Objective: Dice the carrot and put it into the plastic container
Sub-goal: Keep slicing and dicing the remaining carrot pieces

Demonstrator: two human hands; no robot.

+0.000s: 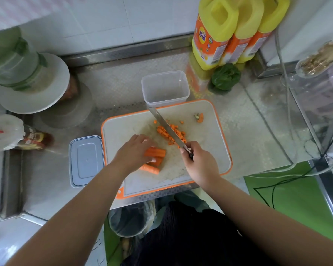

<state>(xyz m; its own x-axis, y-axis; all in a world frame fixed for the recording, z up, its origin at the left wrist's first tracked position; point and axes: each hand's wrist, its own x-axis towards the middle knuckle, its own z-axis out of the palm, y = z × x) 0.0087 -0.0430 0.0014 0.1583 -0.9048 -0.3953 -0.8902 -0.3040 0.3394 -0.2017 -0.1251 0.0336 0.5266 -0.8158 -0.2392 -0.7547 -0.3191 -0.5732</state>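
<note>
Carrot sticks [155, 153] lying bundled near the middle of the cutting board [204, 150], toward its near-left corner; one further stick [151, 168] just nearer the front edge. Held down by the left hand [132, 153], fingers flattened over the bundle and touching it. Right hand [199, 162] wrapped round the handle of the knife [166, 127], blade angled toward the far edge and standing across the pile of diced carrot [171, 133] at board centre. Carrot top [200, 117] discarded near the far-right corner. Plastic container [165, 89] open and without contents, touching the board's far edge; lid [87, 160] just beside the left edge. Handling, as judged: sticks light, stiff and brittle, cut faces damp and likely to roll or slide apart. Best pinned from above, close behind the cut line, fingertips tucked back from the blade. Dice small and loose, better gathered on the blade flat than pinched singly.
</note>
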